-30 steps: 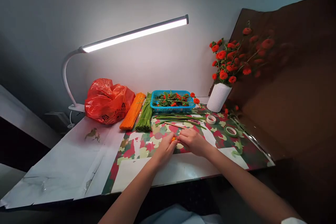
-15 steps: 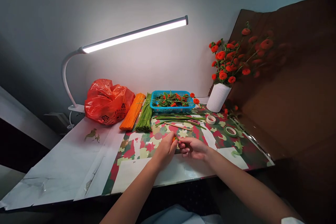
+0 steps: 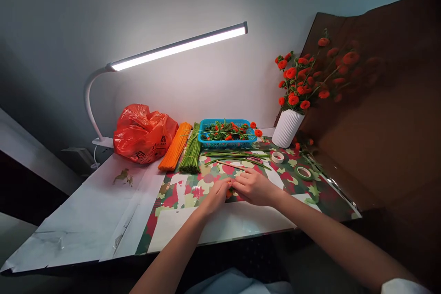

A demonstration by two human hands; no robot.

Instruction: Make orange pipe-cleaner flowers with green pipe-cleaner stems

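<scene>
- blue basket (image 3: 225,144), twelve o'clock from hands: red flowers (image 3: 228,138), greenery (image 3: 215,135)
- white vase (image 3: 287,129), one o'clock: red blooms (image 3: 293,100)
- orange piece (image 3: 229,194): left hand (image 3: 217,195) closed on it; right hand (image 3: 255,188) pinched shut alongside, hold unclear

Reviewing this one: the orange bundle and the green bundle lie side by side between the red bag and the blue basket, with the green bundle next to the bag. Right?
Not quite: in the head view the orange bundle is next to the red bag; the green bundle is beside the blue basket.
</scene>
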